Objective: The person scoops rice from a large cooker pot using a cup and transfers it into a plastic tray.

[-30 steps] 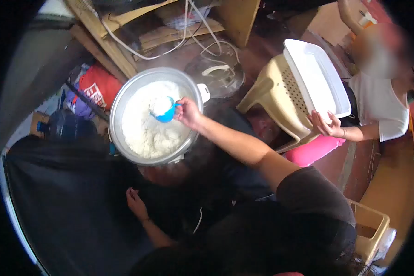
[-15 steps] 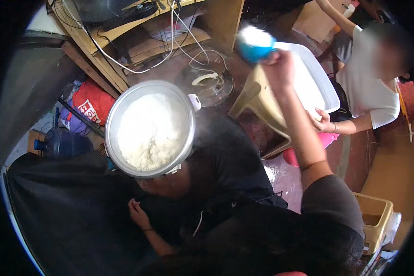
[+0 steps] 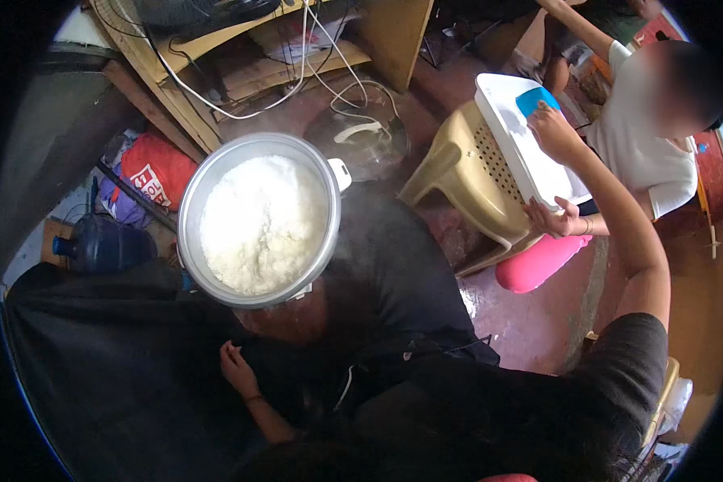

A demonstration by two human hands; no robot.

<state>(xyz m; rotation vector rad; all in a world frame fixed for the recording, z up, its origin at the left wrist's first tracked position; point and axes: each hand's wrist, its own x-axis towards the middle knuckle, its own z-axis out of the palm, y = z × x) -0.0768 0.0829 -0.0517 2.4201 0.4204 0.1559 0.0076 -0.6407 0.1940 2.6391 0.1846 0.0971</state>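
Note:
My right hand [image 3: 550,128] is closed on a blue plastic cup [image 3: 536,100], tipped inside a white plastic tub [image 3: 526,165]. White contents in the tub are hard to tell from its walls. At the left, a large silver rice pot [image 3: 329,233] holds steaming white rice [image 3: 257,217]. Below the pot, my left hand [image 3: 238,371] rests near the black cloth with its fingers loosely extended, holding nothing.
Another person's hand [image 3: 558,217] steadies the tub, which stands on a beige plastic chair [image 3: 466,185]. A glass lid [image 3: 361,145] lies on the floor beside white cables [image 3: 305,60]. A pink object [image 3: 542,261] is under the chair; a blue water jug [image 3: 108,247] lies left.
My right hand has moved right and down, carrying the rice-filled cup from beside the tub to over its inside, where the cup is now tipped. My left hand has barely moved.

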